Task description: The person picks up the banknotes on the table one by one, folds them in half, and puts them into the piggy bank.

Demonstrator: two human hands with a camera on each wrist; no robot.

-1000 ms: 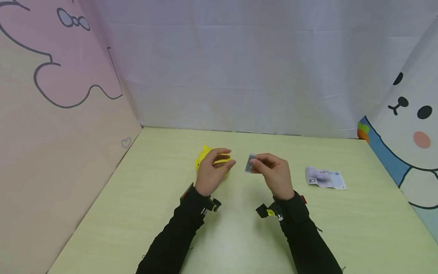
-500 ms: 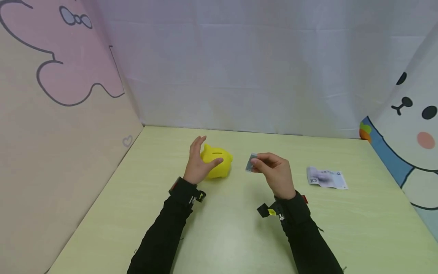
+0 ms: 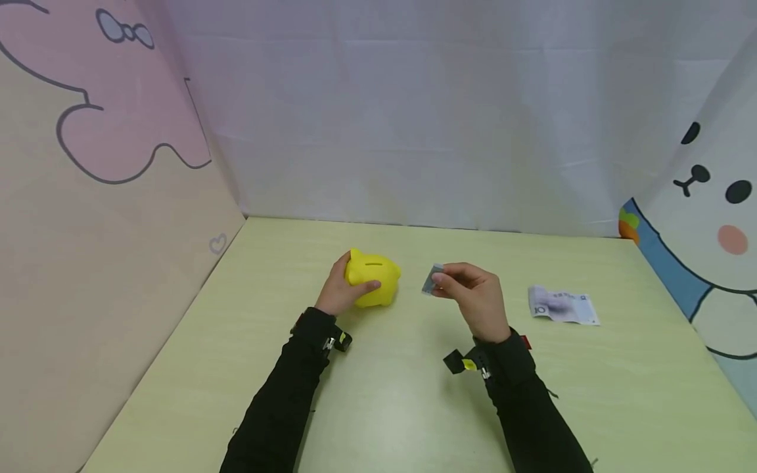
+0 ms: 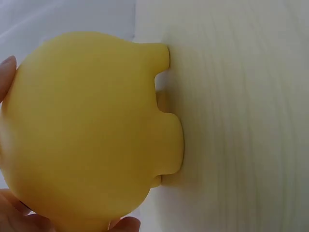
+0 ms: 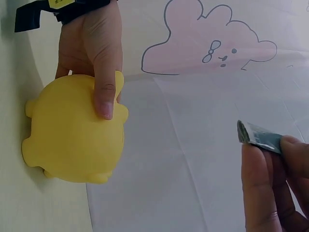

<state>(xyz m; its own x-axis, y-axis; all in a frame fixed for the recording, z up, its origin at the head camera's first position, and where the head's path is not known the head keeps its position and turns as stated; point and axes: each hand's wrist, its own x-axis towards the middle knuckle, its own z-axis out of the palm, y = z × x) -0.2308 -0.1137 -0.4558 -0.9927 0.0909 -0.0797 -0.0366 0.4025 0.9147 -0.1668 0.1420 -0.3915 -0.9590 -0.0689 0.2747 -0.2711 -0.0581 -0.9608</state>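
Note:
A yellow piggy bank (image 3: 381, 284) stands on its feet on the table, with its coin slot (image 3: 374, 264) facing up. My left hand (image 3: 338, 289) grips it from the left side, thumb along the near side. The left wrist view shows its rounded body (image 4: 87, 125) close up, with fingertips at its edges. To the right of the bank, my right hand (image 3: 478, 299) pinches a small folded banknote (image 3: 432, 279) between thumb and fingers, above the table. In the right wrist view this bluish-grey folded banknote (image 5: 263, 138) shows its layered end, apart from the bank.
A purple-grey banknote (image 3: 563, 306) marked 10 lies slightly creased on the table at the right. The pale yellow-green table (image 3: 402, 407) ends at a white cloth backdrop (image 3: 414, 131). Cartoon-printed panels (image 3: 148, 230) stand at the sides.
My left hand draws back left from in front of the piggy bank, opens wide, then closes onto its left side. The right hand stays nearly still with the folded banknote.

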